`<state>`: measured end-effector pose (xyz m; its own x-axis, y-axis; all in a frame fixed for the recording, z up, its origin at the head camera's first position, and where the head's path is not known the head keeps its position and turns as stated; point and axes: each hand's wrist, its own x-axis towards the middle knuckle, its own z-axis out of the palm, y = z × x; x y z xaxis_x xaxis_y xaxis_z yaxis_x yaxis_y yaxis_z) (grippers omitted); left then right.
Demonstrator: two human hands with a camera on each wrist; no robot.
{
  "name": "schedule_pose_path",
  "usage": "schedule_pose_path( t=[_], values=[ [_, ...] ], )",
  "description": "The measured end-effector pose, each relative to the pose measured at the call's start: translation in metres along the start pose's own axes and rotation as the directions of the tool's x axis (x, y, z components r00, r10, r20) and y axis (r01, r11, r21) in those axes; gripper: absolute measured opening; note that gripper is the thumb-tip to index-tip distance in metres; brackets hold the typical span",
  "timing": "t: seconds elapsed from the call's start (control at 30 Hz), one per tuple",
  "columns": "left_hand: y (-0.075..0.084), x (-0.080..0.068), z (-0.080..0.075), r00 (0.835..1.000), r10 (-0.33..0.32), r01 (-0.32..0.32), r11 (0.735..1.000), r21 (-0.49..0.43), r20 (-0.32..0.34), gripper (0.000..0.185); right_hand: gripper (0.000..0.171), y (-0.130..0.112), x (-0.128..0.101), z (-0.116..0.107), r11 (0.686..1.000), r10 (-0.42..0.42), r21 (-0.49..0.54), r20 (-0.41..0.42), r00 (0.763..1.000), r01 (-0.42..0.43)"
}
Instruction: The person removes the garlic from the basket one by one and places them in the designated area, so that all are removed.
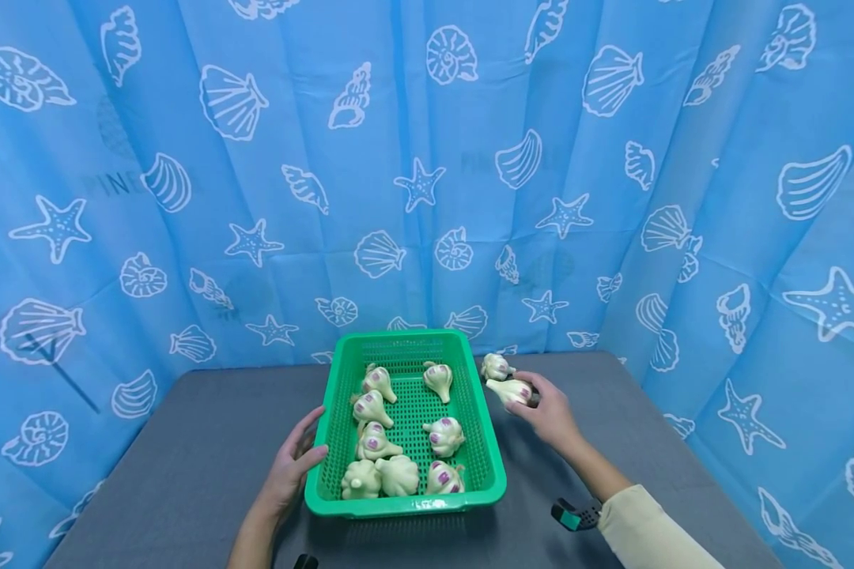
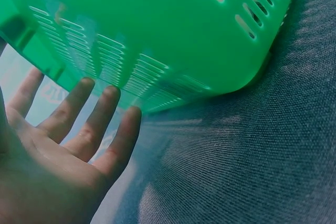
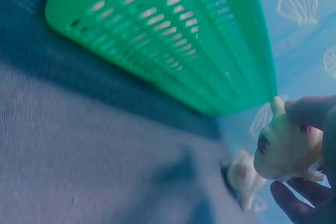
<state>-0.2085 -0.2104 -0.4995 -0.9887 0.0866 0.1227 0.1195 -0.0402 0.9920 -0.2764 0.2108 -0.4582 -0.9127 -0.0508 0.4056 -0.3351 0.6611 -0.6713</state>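
A green plastic basket (image 1: 496, 474) with slotted walls stands on the grey table, several garlic bulbs (image 1: 398, 475) lying inside it. At its left side is my left hand (image 1: 289, 466), fingers spread and fairly straight along the wall; the left wrist view shows the fingertips (image 2: 108, 92) at the basket's side. My right hand (image 1: 549, 411) holds a garlic bulb (image 1: 510, 391) between thumb and fingers, just right of the basket. In the right wrist view this held bulb (image 3: 286, 148) is raised off the table. Behind it another garlic bulb (image 1: 496, 367) rests on the table.
The grey cloth-covered table (image 1: 185, 466) extends to both sides of the basket. A blue curtain (image 1: 413, 261) with white shell prints hangs behind and at the sides. A dark strap with a teal patch (image 1: 576, 515) is by the right wrist.
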Motion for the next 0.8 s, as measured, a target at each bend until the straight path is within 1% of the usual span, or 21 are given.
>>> schedule_pose_path(
  t=[0.17,0.4,0.47,0.57,0.67,0.8],
  values=[
    [0.001,-0.001,0.000,1.000,0.021,-0.021,0.999,0.027,-0.001,0.061,0.049,0.016,0.000,0.000,0.999,0.040,-0.031,0.008,0.999,-0.040],
    [0.002,0.000,0.000,1.000,-0.015,0.016,1.000,-0.021,0.006,0.062,0.049,0.040,0.001,0.000,0.992,0.090,-0.088,0.040,0.995,-0.086],
    [0.002,0.000,0.000,1.000,-0.016,0.016,0.999,-0.028,0.005,0.062,0.049,0.048,0.003,0.001,0.989,0.098,-0.113,0.047,0.994,-0.093],
    [0.002,0.000,0.000,1.000,-0.011,0.011,0.999,-0.034,0.009,0.061,0.050,0.058,0.006,0.001,0.982,0.138,-0.140,0.049,0.989,-0.130],
    [0.001,0.000,0.000,1.000,0.002,-0.002,1.000,-0.026,0.014,0.061,0.051,0.064,0.009,0.000,0.973,0.181,-0.156,0.046,0.982,-0.172],
    [-0.001,-0.001,-0.001,0.999,0.042,-0.042,0.999,0.006,0.022,0.061,0.053,0.067,0.013,-0.001,0.965,0.218,-0.156,0.040,0.975,-0.209]
  ],
)
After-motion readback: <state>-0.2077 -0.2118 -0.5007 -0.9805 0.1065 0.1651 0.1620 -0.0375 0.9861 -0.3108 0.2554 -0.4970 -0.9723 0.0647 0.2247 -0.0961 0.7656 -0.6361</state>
